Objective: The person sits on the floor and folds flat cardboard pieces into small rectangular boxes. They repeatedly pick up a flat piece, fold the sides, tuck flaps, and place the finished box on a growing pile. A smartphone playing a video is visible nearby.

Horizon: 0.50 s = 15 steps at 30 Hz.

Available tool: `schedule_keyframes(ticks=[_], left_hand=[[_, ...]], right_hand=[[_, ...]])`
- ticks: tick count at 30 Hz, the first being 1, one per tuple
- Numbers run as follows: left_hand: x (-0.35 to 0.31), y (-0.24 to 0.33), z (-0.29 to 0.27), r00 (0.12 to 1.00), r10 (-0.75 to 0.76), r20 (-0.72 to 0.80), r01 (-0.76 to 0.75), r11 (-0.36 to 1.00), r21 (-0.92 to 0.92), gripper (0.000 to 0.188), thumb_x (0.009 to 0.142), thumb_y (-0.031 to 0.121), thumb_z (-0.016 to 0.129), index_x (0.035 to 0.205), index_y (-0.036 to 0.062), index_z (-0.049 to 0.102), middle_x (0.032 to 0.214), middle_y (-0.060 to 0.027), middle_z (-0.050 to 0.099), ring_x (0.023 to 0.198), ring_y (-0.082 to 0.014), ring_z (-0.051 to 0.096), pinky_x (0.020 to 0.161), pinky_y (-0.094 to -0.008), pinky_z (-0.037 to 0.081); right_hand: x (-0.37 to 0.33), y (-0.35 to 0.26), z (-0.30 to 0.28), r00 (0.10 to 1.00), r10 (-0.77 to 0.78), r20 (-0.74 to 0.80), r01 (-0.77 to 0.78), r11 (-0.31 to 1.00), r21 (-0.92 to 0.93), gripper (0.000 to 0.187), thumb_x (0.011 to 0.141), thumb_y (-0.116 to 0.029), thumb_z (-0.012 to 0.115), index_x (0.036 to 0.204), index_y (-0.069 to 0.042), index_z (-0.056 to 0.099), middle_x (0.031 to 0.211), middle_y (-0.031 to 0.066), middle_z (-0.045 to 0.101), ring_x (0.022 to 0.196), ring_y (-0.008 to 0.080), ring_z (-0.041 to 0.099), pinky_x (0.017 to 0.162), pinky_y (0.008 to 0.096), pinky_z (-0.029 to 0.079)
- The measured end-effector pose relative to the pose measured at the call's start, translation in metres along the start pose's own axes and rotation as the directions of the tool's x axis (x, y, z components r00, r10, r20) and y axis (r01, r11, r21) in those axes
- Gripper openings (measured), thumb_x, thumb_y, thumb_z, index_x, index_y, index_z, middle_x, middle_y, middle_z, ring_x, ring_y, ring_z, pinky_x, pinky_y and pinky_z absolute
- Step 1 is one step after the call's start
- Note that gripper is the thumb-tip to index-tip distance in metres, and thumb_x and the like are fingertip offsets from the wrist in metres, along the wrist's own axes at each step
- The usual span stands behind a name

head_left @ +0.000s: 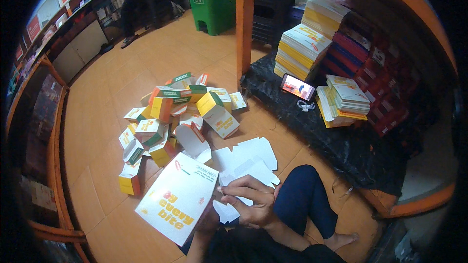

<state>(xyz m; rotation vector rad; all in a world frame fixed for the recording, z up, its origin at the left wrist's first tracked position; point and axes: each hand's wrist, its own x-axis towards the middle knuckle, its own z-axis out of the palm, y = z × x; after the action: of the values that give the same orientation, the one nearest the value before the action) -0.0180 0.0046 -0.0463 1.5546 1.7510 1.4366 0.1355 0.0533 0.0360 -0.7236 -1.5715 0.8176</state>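
A white food carton [178, 197] with yellow and red print stands tilted before me, its broad face turned up. My left hand [208, 218] grips its right side from below, with most of the fingers hidden behind the panel. At the same side edge, my right hand [251, 199] has bent fingers closed on a small flap of the carton. Beside my right hand, flat unfolded carton blanks [251, 159] lie white side up on the floor, partly under the hand and against my bent leg.
Beyond the carton, folded boxes [158, 109] lie heaped on the tiled floor [100, 153]. To the right, a low black-covered platform [297, 124] bears carton stacks [302, 44] and a propped phone [297, 87]. A wooden post [243, 24], a green bin [212, 5] and another person [136, 0] are farther off.
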Motion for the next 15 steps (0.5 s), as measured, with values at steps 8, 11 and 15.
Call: schedule_keyframes(ticks=[8,11,15], left_hand=[[0.004,0.013,-0.003,0.997,-0.064,-0.036,0.058,0.987,-0.147,0.029,0.100,0.018,0.060,0.124,0.0015,0.062,0.121,-0.0144,0.065,0.114,-0.0280,0.061,0.098,-0.0419,0.048],[0.003,0.013,0.000,0.997,-0.065,-0.029,0.060,0.986,-0.159,0.028,0.100,0.017,0.061,0.123,0.0014,0.062,0.120,-0.0150,0.065,0.113,-0.0289,0.061,0.097,-0.0423,0.049],[0.000,0.011,0.005,0.998,-0.057,-0.022,0.052,0.985,-0.167,0.027,0.099,0.015,0.062,0.122,0.0012,0.063,0.119,-0.0158,0.065,0.111,-0.0302,0.062,0.096,-0.0430,0.049]], right_hand=[[-0.002,0.008,-0.004,0.999,-0.023,0.039,0.022,1.000,0.011,0.025,0.078,-0.002,0.082,0.102,-0.004,0.077,0.091,0.0080,0.069,0.082,0.0166,0.069,0.071,0.0295,0.055],[-0.004,0.011,0.000,0.999,-0.040,0.036,0.041,0.999,-0.035,0.025,0.078,0.000,0.080,0.103,-0.003,0.076,0.092,0.0081,0.067,0.085,0.0186,0.068,0.073,0.0307,0.056],[-0.008,0.016,0.008,0.984,-0.112,0.140,0.146,0.952,-0.268,0.036,0.079,0.006,0.070,0.114,0.001,0.068,0.106,0.0140,0.061,0.097,0.0284,0.067,0.082,0.0373,0.057]])
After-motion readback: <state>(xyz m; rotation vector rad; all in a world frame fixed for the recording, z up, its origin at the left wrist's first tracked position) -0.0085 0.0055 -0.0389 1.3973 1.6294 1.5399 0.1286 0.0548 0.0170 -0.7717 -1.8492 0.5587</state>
